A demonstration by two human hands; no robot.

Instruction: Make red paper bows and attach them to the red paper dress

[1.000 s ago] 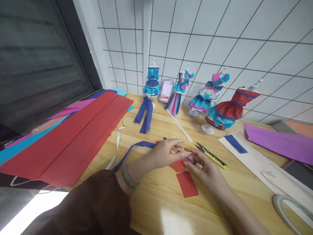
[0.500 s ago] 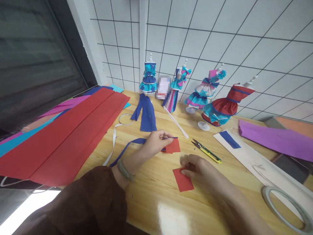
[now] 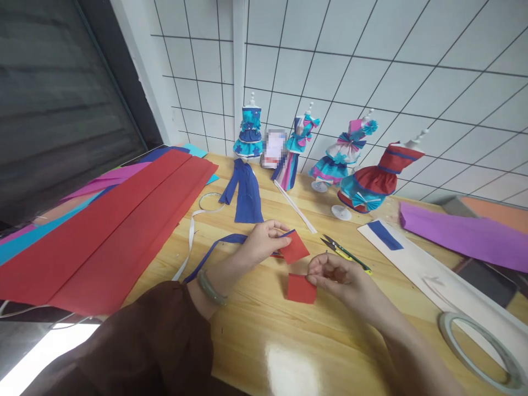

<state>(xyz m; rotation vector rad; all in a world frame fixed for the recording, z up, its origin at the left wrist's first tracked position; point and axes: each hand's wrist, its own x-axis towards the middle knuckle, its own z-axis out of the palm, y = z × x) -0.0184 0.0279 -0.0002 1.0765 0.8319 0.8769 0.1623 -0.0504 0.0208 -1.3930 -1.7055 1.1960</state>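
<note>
Wooden counter (image 3: 251, 346). Left hand (image 3: 266, 242) pinches blue-edged red swatch (image 3: 297, 249); right hand (image 3: 336, 272), apart, pinches second red swatch (image 3: 302, 289); corner-only hold could let it twist.

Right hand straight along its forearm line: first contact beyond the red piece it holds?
Probably the red square in the left hand, ahead of the right hand; height is unclear, so it might pass underneath.
</note>
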